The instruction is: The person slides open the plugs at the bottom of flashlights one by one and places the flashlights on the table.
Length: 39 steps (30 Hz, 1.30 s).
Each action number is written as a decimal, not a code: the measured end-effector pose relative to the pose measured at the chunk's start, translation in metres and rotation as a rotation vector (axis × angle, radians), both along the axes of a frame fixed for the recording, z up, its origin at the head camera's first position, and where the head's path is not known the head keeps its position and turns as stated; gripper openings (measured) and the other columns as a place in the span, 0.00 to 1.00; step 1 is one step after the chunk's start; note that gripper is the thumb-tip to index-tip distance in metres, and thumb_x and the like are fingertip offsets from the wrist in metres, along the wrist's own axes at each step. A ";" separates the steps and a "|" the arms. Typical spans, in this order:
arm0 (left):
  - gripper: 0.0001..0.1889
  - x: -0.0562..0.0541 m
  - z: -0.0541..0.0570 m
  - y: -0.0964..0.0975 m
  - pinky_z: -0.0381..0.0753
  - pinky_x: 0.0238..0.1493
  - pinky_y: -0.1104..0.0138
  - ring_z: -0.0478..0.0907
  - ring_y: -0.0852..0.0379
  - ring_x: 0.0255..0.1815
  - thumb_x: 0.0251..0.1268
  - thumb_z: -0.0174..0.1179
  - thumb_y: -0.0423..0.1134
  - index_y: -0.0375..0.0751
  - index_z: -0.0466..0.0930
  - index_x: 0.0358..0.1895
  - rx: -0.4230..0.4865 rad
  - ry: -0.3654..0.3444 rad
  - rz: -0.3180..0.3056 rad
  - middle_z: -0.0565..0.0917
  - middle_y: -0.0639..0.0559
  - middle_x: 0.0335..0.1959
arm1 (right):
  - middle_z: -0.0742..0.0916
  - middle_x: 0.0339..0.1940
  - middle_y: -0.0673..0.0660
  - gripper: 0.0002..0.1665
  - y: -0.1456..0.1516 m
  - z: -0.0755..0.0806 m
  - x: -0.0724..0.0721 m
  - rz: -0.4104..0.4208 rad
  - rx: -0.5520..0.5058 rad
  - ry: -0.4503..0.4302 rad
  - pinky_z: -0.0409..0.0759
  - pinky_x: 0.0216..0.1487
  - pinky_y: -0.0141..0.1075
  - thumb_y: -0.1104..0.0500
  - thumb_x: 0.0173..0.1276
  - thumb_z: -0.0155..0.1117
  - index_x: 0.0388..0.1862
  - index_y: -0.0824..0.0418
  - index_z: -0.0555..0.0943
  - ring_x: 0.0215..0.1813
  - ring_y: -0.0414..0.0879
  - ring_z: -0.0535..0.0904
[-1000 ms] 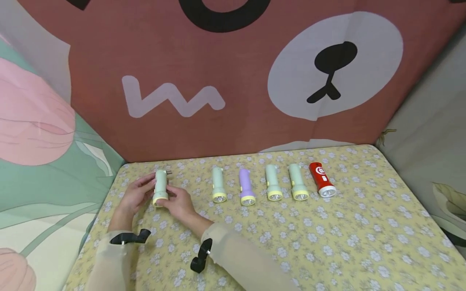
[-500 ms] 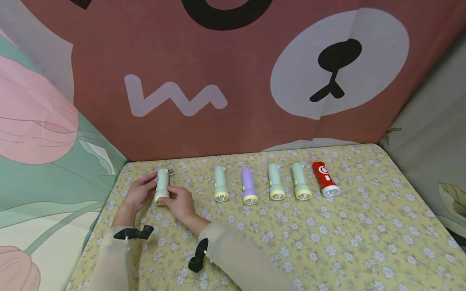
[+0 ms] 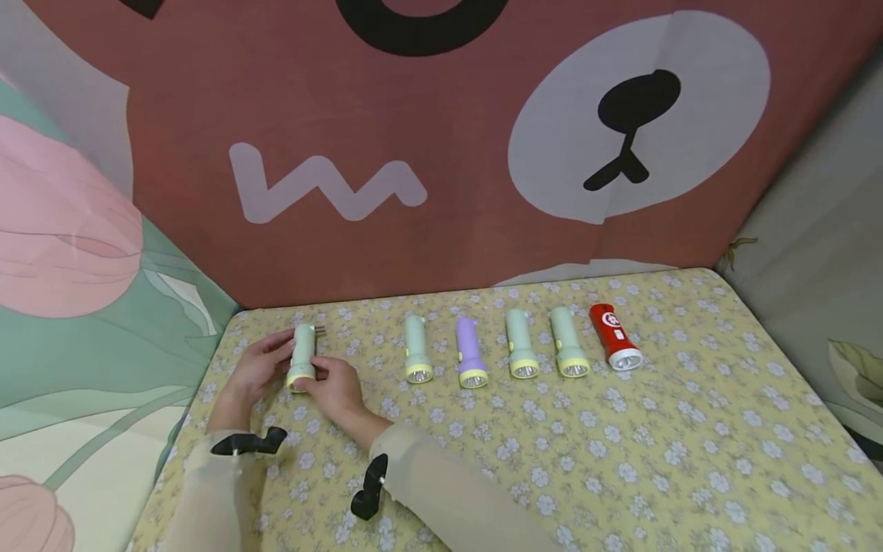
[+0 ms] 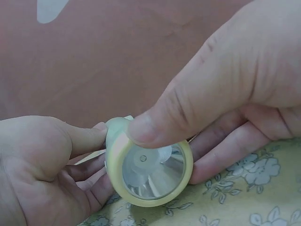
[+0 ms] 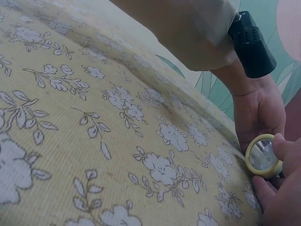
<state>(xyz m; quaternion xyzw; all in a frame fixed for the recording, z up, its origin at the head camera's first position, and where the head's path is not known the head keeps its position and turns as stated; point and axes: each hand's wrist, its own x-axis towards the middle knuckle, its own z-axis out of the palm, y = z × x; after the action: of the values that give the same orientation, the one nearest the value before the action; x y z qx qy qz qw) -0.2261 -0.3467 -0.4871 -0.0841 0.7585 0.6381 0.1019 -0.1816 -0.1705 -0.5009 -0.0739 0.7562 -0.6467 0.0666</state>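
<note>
At the left of the table in the head view, a pale green flashlight with a yellow rim lies with its lens toward me. Two metal prongs stick out to the right near its far end. My left hand holds its body from the left, thumb against the side. My right hand grips the head end from the right; in the left wrist view its thumb presses on the top of the yellow rim. The clear lens also shows in the right wrist view. Some fingertips are hidden behind the flashlight.
To the right stand in a row three more green flashlights, a purple flashlight among them, and a red one with a white head. A floral cloth covers the table. A bear-print curtain hangs behind.
Both hands keep their hold on the green flashlight, which stays in about the same place. The whole head view shifts slightly. The other flashlights have not moved.
</note>
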 end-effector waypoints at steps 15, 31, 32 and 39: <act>0.31 0.002 -0.004 0.005 0.81 0.48 0.73 0.74 0.70 0.51 0.82 0.50 0.46 0.37 0.58 0.80 -0.065 -0.005 0.011 0.62 0.38 0.76 | 0.90 0.50 0.55 0.27 -0.001 -0.008 0.003 -0.031 0.031 0.065 0.83 0.45 0.27 0.56 0.63 0.78 0.60 0.62 0.85 0.47 0.41 0.87; 0.29 -0.002 -0.004 0.007 0.79 0.47 0.73 0.68 0.51 0.66 0.83 0.49 0.45 0.37 0.59 0.79 -0.153 -0.019 0.032 0.62 0.36 0.77 | 0.89 0.49 0.56 0.25 0.004 -0.006 0.002 0.024 0.068 0.082 0.82 0.50 0.28 0.61 0.63 0.77 0.59 0.65 0.84 0.48 0.46 0.87; 0.29 -0.002 -0.004 0.007 0.79 0.47 0.73 0.68 0.50 0.66 0.83 0.49 0.45 0.37 0.60 0.79 -0.157 -0.020 0.031 0.63 0.36 0.77 | 0.89 0.50 0.57 0.25 0.004 -0.005 0.002 0.026 0.067 0.079 0.82 0.50 0.28 0.61 0.63 0.77 0.59 0.65 0.84 0.49 0.46 0.87; 0.28 -0.001 -0.003 0.009 0.79 0.48 0.74 0.65 0.45 0.70 0.84 0.47 0.44 0.36 0.58 0.79 -0.157 -0.009 -0.008 0.61 0.35 0.77 | 0.89 0.49 0.56 0.25 0.005 -0.004 0.002 0.030 0.055 0.057 0.82 0.50 0.28 0.62 0.64 0.76 0.60 0.64 0.84 0.49 0.45 0.87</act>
<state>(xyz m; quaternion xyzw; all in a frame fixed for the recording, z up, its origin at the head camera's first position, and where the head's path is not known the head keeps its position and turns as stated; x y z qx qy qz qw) -0.2274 -0.3379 -0.4902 -0.0917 0.8061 0.5759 0.1010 -0.1793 -0.1651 -0.5054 -0.1017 0.7743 -0.6220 0.0567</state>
